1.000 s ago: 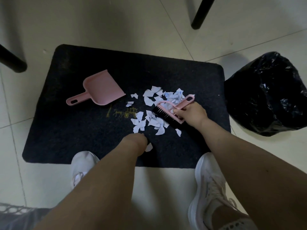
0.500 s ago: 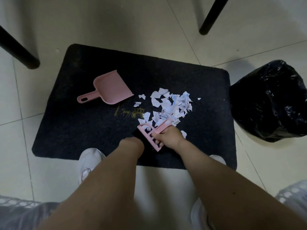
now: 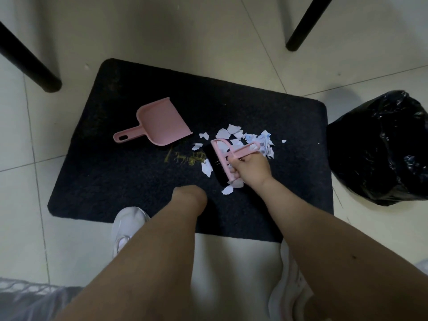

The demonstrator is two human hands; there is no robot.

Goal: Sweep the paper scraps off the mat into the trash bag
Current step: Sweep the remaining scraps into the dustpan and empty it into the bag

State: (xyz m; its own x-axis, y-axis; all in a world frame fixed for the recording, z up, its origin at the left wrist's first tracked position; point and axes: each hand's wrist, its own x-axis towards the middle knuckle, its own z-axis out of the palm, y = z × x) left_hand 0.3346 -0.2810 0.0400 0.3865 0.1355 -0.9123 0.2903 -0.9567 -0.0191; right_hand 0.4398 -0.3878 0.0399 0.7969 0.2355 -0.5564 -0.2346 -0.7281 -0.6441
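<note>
Pale floor tiles surround a dark mat (image 3: 129, 181), with the black trash bag (image 3: 379, 149) just off its right edge. Most paper scraps (image 3: 261, 142) are gathered right of centre; none have reached the pink dustpan (image 3: 159, 123) lying empty to their left, so scooping and bagging remain. Her right hand (image 3: 251, 167) is clamped around the pink brush (image 3: 228, 156), bristles on the scraps. Whether the left hand (image 3: 190, 196) is curled or apart, I cannot tell.

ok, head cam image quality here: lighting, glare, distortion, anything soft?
Head view: dim, flat light with soft shadows. Specular glints on the black trash bag; mild sheen on the floor tiles. Wide-angle bowing bends the mat edges and tile lines. Paper scraps are near blown out. The brush and right hand look slightly soft.
</note>
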